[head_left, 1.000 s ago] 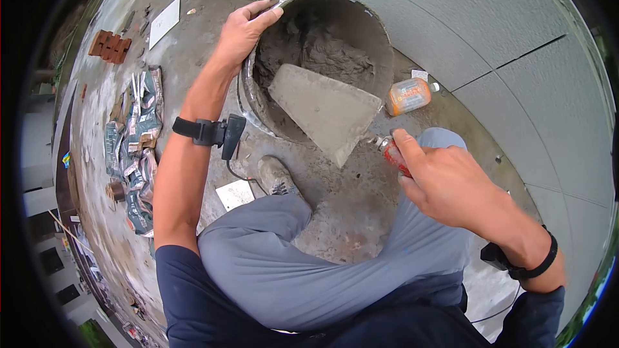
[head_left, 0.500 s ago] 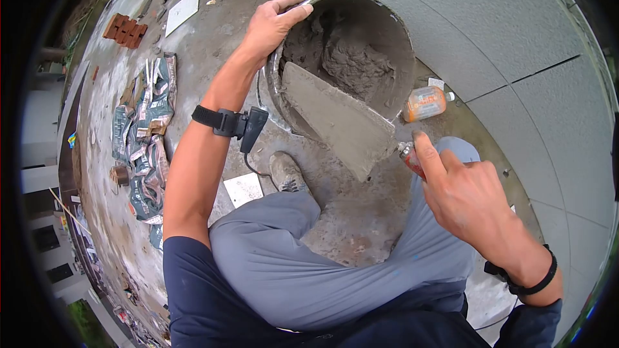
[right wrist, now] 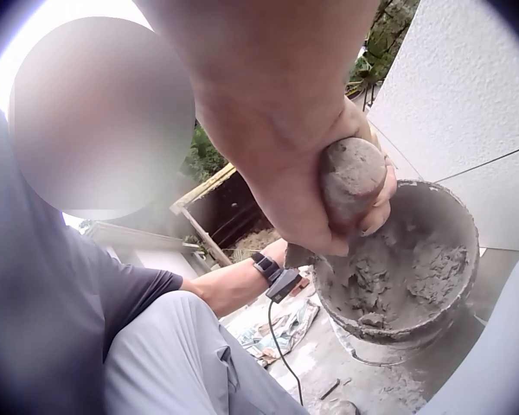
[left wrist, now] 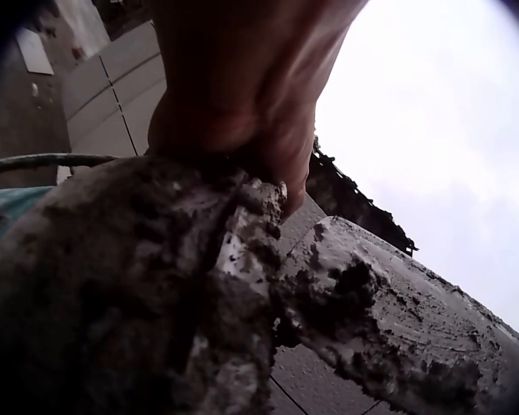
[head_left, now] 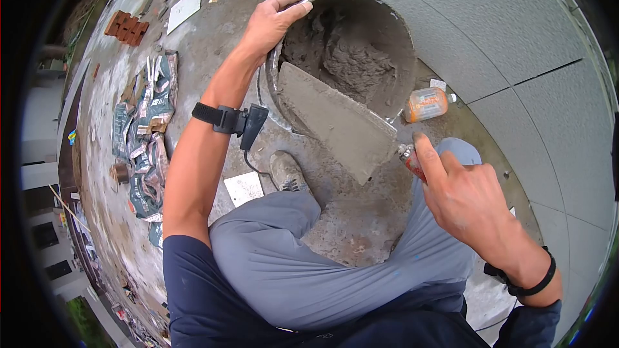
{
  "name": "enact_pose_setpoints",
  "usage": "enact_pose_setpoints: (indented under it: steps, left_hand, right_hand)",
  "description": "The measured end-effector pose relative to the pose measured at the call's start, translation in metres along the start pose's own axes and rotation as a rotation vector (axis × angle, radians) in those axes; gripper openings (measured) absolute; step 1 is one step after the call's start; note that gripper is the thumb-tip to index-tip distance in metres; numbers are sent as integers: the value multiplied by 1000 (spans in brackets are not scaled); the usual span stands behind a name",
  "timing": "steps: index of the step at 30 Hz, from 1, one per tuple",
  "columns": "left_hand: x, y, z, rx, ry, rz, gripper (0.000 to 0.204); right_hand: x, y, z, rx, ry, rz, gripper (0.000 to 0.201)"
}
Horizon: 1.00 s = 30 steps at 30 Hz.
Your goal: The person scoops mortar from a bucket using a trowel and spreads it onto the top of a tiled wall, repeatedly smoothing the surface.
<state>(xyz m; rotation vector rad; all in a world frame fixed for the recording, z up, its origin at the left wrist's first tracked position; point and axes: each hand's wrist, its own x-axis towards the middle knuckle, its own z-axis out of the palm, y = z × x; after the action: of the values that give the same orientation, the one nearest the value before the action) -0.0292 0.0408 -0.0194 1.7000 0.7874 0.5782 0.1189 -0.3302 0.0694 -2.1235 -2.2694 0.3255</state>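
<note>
My left hand (head_left: 274, 22) grips the far-left rim of a round bucket (head_left: 401, 45), thumb over the edge. Wet grey mortar (head_left: 358, 61) lies heaped inside. In my right hand (head_left: 467, 203) is the red handle of a trowel, its forefinger stretched along the handle. The trowel's broad blade (head_left: 338, 125), smeared grey, slants across the near side of the bucket mouth. In the left wrist view, mortar clumps cling to the blade (left wrist: 415, 328) beside the crusted rim. The right wrist view shows the dirty butt of the trowel handle (right wrist: 355, 169) inside the curled fingers.
An orange-labelled bottle (head_left: 425, 104) lies right of the bucket, by the grey panelled wall (head_left: 503, 32). Crumpled bags (head_left: 151, 100) and stacked red bricks (head_left: 126, 28) are at left. A white tile piece (head_left: 244, 189) lies near the shoe (head_left: 288, 171).
The head view has shifted, moving the scene rightward. The trowel blade has tilted, showing narrower over the bucket's near rim. Both hands keep their hold; the last half second shows hardly any movement.
</note>
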Motion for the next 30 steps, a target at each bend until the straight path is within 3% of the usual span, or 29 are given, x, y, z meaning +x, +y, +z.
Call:
enact_pose_setpoints:
  steps: [22,28,30]
  left_hand:
    - [-1,0,-3,-39,12,-20,53]
    - [-4,4,-2,-18,47,-35,49]
    - [-5,5,-2,18,55,-24,51]
  right_hand:
    - [9,-9,4,-114,-11,-7,57]
    - [20,-19,-25,-192,-166,16,63]
    - [26,-15,-42,-357,-197,-21,55]
